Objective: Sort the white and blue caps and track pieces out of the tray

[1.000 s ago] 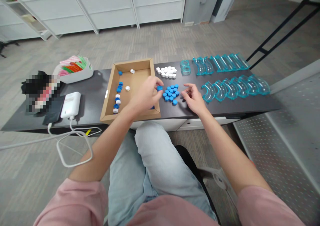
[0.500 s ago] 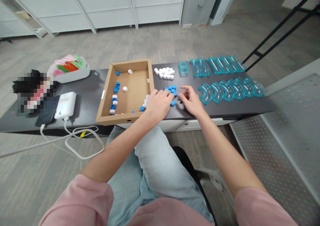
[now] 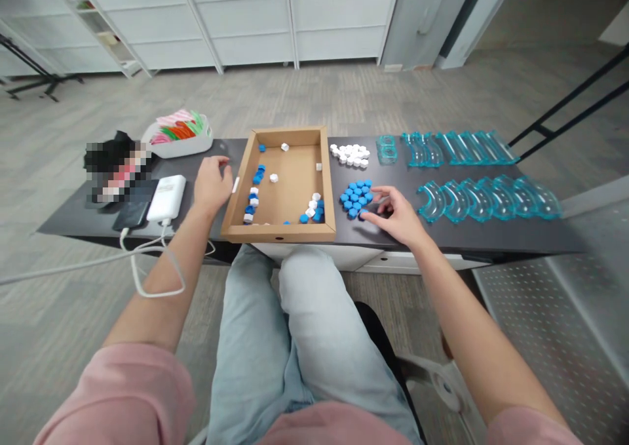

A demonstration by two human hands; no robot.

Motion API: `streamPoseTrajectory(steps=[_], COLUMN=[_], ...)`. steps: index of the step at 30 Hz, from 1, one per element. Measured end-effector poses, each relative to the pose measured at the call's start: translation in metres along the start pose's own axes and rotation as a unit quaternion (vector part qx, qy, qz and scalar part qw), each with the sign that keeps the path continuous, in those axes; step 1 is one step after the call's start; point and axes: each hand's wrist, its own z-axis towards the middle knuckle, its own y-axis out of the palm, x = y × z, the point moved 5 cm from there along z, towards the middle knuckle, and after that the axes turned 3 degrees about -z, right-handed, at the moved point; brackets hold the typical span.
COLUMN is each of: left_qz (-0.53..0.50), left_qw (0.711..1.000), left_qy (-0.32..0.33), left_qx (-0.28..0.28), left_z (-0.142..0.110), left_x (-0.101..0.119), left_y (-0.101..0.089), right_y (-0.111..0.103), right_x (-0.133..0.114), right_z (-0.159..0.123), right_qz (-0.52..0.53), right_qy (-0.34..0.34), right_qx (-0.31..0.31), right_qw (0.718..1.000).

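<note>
A cluster of blue hexagonal pieces (image 3: 356,196) lies on the dark table, right of an open cardboard box (image 3: 330,230). My right hand (image 3: 394,217) rests at the cluster's right edge, fingers and thumb apart, the thumb tip by a blue piece at the near side. My left hand (image 3: 213,186) is at the outer left side of the box, loosely bent and apart, with nothing visible in it. Inside the box, blue and white pieces are scattered along the left wall and in the near right corner. White hexagonal pieces (image 3: 350,155) form a group behind the blue cluster.
Teal transparent curved parts (image 3: 479,199) and straight teal tubes (image 3: 476,147) line the table's right side. To the left are a white basket (image 3: 184,146) of colourful items, a white charger (image 3: 167,198) with cables (image 3: 157,245), and a dark flat device (image 3: 133,206).
My left hand has moved from the blue pieces across the box to its left side. My right hand stays beside the blue cluster, now fully uncovered. The camera view has shifted.
</note>
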Motion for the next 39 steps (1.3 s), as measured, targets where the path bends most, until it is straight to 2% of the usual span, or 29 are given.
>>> streamPoseTrajectory(steps=[2, 5, 10, 13, 16, 17, 19, 21, 24, 27, 30, 33, 35, 37, 39], left_qz=[0.007, 0.013, 0.005, 0.011, 0.023, 0.026, 0.027, 0.026, 0.014, 0.002, 0.0, -0.008, -0.009, -0.004, 0.0], left_qw=[1.0, 0.998, 0.997, 0.997, 0.996, 0.996, 0.996, 0.996, 0.996, 0.996, 0.997, 0.997, 0.997, 0.996, 0.996], left_qy=[-0.013, -0.053, -0.066, -0.072, -0.08, -0.08, -0.077, -0.076, -0.077, -0.079, -0.078, -0.079, -0.081, -0.081, -0.083], left_qx=[-0.026, -0.025, -0.032, -0.028, -0.027, -0.028, -0.032, -0.032, -0.03, -0.027, -0.024, -0.019, -0.019, -0.025, -0.031], left_z=[-0.005, -0.014, -0.016, -0.016, -0.018, -0.018, -0.019, -0.02, -0.02, -0.02, -0.019, -0.019, -0.019, -0.02, -0.021], left_x=[-0.021, -0.041, -0.051, -0.05, -0.047, -0.045, -0.042, -0.04, -0.04, -0.042, -0.042, -0.042, -0.04, -0.039, -0.038], left_y=[0.014, 0.029, 0.041, 0.041, 0.04, 0.04, 0.039, 0.038, 0.037, 0.037, 0.038, 0.038, 0.037, 0.036, 0.036], right_y=[0.0, 0.0, 0.0, -0.008, -0.013, -0.009, 0.008, 0.038, 0.087, 0.121, 0.138, 0.143, 0.143, 0.138, 0.127], right_x=[-0.005, -0.006, -0.004, -0.009, -0.03, -0.043, -0.075, -0.109, -0.144, -0.152, -0.147, -0.144, -0.146, -0.148, -0.151], right_z=[-0.001, -0.001, -0.003, -0.006, -0.001, 0.005, 0.021, 0.042, 0.071, 0.094, 0.105, 0.106, 0.105, 0.105, 0.108], right_qz=[-0.034, -0.094, -0.141, -0.137, -0.151, -0.164, -0.208, -0.278, -0.396, -0.478, -0.51, -0.505, -0.484, -0.444, -0.386], right_qy=[-0.021, -0.022, -0.012, -0.021, -0.035, -0.048, -0.091, -0.148, -0.22, -0.235, -0.215, -0.211, -0.216, -0.218, -0.217], right_qx=[-0.01, -0.013, 0.003, 0.043, 0.072, 0.061, -0.007, -0.113, -0.259, -0.337, -0.368, -0.378, -0.381, -0.38, -0.355], right_qw=[0.999, 0.995, 0.99, 0.989, 0.985, 0.983, 0.974, 0.942, 0.853, 0.776, 0.747, 0.747, 0.758, 0.782, 0.823])
